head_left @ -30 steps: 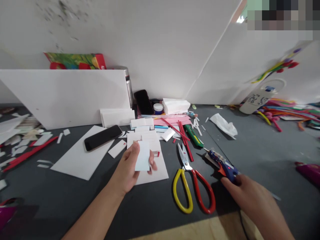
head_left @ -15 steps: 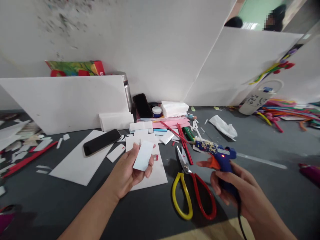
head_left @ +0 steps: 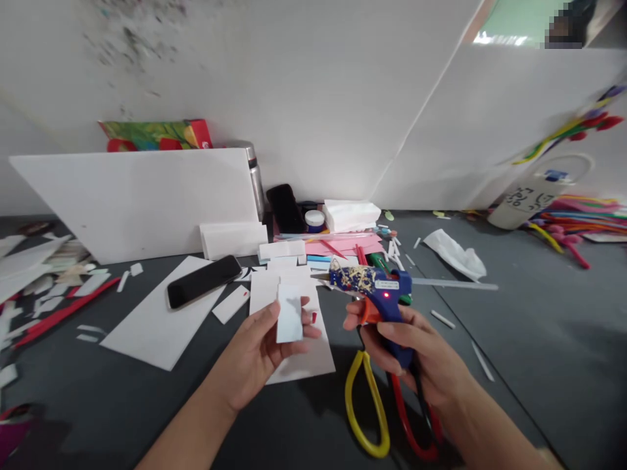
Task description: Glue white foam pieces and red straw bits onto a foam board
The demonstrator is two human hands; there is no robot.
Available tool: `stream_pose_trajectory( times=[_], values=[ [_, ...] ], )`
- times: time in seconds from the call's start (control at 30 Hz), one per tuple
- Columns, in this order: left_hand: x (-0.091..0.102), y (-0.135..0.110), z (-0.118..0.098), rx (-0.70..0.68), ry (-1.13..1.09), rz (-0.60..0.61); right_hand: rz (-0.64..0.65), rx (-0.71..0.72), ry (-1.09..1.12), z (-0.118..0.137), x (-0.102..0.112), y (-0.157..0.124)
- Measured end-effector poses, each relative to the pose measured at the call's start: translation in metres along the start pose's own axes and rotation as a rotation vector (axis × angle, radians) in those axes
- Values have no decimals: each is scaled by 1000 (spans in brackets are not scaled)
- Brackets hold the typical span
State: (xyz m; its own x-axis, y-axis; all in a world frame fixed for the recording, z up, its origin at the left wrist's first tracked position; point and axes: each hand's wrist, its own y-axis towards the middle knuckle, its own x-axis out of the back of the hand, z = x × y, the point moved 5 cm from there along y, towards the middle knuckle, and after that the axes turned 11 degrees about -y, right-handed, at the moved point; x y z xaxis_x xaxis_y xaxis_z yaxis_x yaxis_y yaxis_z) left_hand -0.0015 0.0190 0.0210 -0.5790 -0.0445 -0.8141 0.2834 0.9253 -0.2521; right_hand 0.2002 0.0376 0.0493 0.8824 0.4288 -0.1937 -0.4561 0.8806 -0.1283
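My left hand (head_left: pixel 259 349) grips a small white rectangular card (head_left: pixel 290 313) between thumb and fingers, tilted up over a sheet of white paper (head_left: pixel 308 359). Wrapped round the handle of a blue glue gun (head_left: pixel 377 284) is my right hand (head_left: pixel 416 352), with a finger at its orange trigger (head_left: pixel 369 312). The gun's red light is on, and a clear glue stick (head_left: pixel 455 283) sticks out of its back. Its nozzle points left, a little to the right of the card and apart from it. Below lie scissors (head_left: pixel 369 405) with yellow and red handles, their blades hidden.
A black phone (head_left: pixel 203 282) lies on white sheets at the left. Behind it stands a white board (head_left: pixel 137 205). Paper scraps, red strips (head_left: pixel 68 313) and pink paper (head_left: pixel 343 245) are scattered about. Crumpled tissue (head_left: pixel 455 256) and a white bottle (head_left: pixel 526 199) are at the right.
My right hand has brought the glue gun left, close to the card. My left hand has turned the card more upright. The view has shifted slightly.
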Motion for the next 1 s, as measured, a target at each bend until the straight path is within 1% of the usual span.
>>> stream_pose_trajectory(
  times=[0.1, 0.17, 0.23, 0.3, 0.37, 0.5, 0.6, 0.7, 0.87, 1.0],
  values=[
    [1, 1, 2, -3, -63, 51, 7, -25, 51, -9, 5, 1],
    [0, 1, 4, 3, -84, 94, -13, -24, 73, -8, 7, 2],
    [1, 1, 5, 13, -94, 110, -32, -18, 77, -6, 7, 2],
    [3, 2, 7, 19, -102, 103, -49, -16, 53, -4, 5, 2],
    [6, 4, 8, 27, -106, 69, -56, -22, 10, -3, 1, 0],
    [12, 6, 12, 39, -111, -4, -28, -15, -31, -5, -8, -3],
    [12, 6, 12, 24, -93, 0, 8, -23, -73, -10, -12, -4],
    [11, 6, 12, 26, -52, 9, 28, -33, -176, -16, -11, -5],
    [9, 4, 12, 50, -20, 18, 12, -33, -347, -19, -8, -7],
    [9, 5, 13, 46, -16, 38, 20, -45, -334, -20, -8, -7]
  ],
)
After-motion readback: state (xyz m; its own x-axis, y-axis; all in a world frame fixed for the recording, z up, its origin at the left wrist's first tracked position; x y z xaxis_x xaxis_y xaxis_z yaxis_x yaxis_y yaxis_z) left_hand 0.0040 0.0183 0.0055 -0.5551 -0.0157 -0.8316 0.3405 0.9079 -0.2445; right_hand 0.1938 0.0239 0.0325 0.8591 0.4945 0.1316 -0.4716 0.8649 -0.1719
